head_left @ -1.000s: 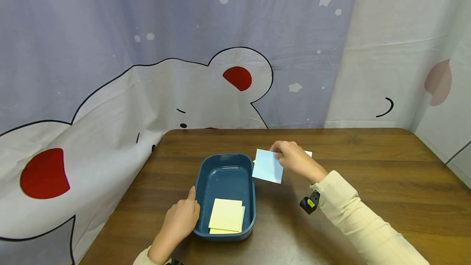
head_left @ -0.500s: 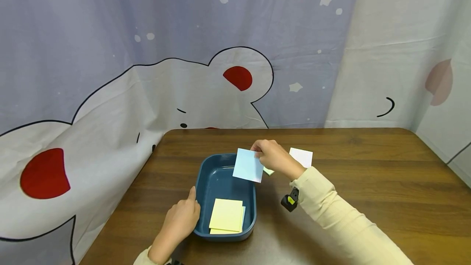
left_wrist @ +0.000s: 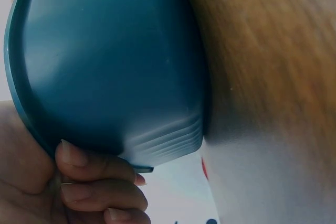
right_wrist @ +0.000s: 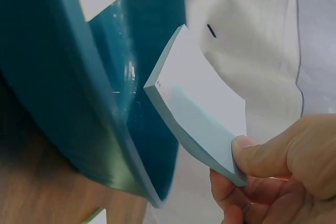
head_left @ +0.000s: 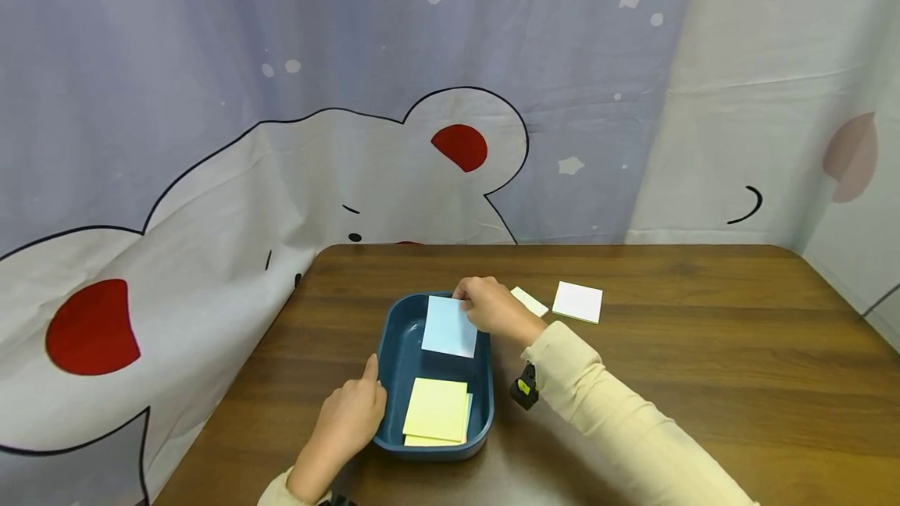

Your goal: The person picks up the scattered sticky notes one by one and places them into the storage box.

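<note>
In the head view a dark blue-green rectangular plastic bin [head_left: 401, 342] stands on the table. My left hand [head_left: 349, 416] grips its left rim; curled fingers [left_wrist: 100, 192] show under the rim in the left wrist view. Over the bin's far half, my right hand [head_left: 495, 309] pinches a light blue sticky note pad [head_left: 450, 328] by one edge. The right wrist view shows the thumb on top of this tilted, slightly bent pad [right_wrist: 194, 108]. Yellow sticky note pads [head_left: 436, 410] lie in the near end of the bin, partly covering a blue one [head_left: 469, 408].
Right of the bin, a white sticky note pad [head_left: 578, 301] and a pale yellow-green pad [head_left: 529, 301] lie on the wooden table [head_left: 703, 350]. The right arm partly hides the pale one. A printed curtain [head_left: 394, 178] hangs behind the table's far edge.
My right hand has carried the blue pad leftward from beside the bin to above its far half, uncovering the white and pale pads. The left hand stays on the rim.
</note>
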Demonstrator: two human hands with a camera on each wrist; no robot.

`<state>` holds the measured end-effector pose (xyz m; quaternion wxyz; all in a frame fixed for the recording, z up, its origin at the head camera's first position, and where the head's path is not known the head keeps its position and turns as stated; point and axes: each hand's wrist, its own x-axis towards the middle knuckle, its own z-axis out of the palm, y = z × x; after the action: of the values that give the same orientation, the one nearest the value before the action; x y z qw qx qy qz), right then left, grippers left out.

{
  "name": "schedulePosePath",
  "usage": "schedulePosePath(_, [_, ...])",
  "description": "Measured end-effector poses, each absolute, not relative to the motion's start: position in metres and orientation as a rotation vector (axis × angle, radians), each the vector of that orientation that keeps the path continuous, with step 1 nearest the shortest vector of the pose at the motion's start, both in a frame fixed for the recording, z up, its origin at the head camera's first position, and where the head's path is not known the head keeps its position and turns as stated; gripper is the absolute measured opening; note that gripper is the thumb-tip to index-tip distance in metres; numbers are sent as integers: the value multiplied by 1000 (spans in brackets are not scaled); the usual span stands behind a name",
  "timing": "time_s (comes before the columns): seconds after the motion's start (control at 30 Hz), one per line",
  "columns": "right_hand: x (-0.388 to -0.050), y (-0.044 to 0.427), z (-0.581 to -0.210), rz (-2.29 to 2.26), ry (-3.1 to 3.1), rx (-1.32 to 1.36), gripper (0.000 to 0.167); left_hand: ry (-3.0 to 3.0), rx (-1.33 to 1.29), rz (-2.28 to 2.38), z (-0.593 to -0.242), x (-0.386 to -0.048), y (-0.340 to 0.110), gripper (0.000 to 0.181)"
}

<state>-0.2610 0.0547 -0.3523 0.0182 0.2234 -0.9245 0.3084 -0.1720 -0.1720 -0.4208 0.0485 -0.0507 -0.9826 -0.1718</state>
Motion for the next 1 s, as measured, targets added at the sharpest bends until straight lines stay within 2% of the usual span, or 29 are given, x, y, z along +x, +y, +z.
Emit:
schedulePosePath(0.67, [-261, 35, -385, 845, -2947, 723, 18, -3009, -147, -527, -422, -172, -172, 50])
schedulePosePath(1.0, [-260, 32, -397, 587, -2887, 791, 16, -2998, -147, -506, -422, -172, -172, 50])
